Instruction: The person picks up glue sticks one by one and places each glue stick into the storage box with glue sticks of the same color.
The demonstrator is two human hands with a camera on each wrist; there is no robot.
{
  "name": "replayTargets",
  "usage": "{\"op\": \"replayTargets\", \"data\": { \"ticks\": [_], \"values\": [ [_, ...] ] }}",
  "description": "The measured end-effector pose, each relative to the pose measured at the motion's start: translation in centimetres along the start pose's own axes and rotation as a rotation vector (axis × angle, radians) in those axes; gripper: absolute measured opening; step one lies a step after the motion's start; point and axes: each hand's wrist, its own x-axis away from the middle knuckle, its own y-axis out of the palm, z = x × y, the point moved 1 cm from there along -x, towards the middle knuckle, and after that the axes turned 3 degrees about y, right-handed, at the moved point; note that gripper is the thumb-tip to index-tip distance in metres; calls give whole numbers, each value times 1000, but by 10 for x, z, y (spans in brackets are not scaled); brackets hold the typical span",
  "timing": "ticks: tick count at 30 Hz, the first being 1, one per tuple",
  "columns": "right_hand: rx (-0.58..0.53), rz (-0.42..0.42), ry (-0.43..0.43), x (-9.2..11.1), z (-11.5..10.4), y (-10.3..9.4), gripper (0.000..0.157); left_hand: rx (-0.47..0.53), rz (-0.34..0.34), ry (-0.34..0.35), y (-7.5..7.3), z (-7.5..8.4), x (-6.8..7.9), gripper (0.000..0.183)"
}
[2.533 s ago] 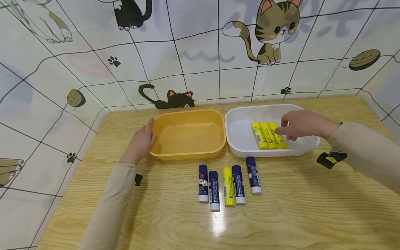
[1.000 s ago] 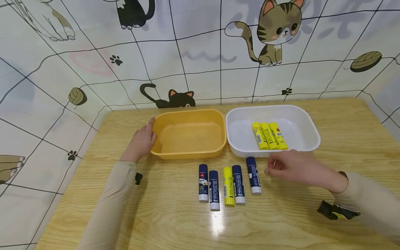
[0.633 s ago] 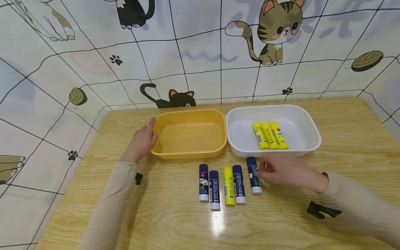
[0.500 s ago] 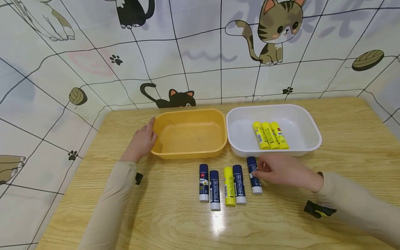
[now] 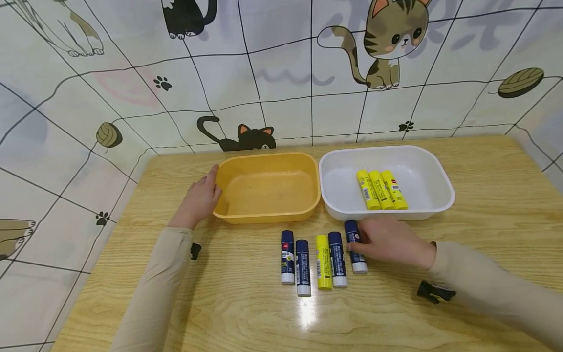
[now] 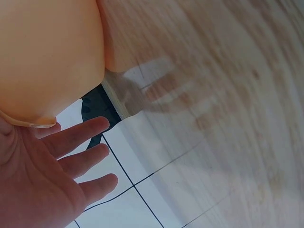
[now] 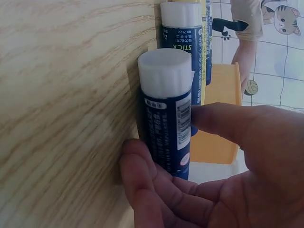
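Note:
My right hand (image 5: 396,242) grips a dark blue glue stick (image 5: 353,235) with a white end, in front of the white tray. In the right wrist view the thumb is on one side of this glue stick (image 7: 166,118) and the curled fingers on the other, close to the wood. My left hand (image 5: 195,203) rests at the left rim of the orange tray (image 5: 266,218). In the left wrist view, loosely straight fingers (image 6: 78,137) stick out below the tray's wall (image 6: 52,52); the thumb is hidden there.
Left of the gripped stick lie a yellow glue stick (image 5: 323,264) and three blue ones, the nearest blue glue stick (image 5: 337,259) close beside the yellow. The white tray (image 5: 428,181) holds three yellow glue sticks (image 5: 381,190). Behind the trays stands a cat-patterned wall (image 5: 281,83).
My right hand came out of the white tray, leaving a yellow glue stick inside, moved forward-left to the rightmost blue one, took hold and shifted it slightly left. The left hand stayed put.

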Motion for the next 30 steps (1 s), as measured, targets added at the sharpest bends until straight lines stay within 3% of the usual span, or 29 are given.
{"op": "replayTargets", "data": {
  "ticks": [16,30],
  "values": [
    [-112,-79,15,-6,0,2,27,14,-6,-7,1,-2,0,57],
    [-121,-97,19,-3,-8,-2,24,16,-7,-4,1,-3,-1,57]
  ]
}}
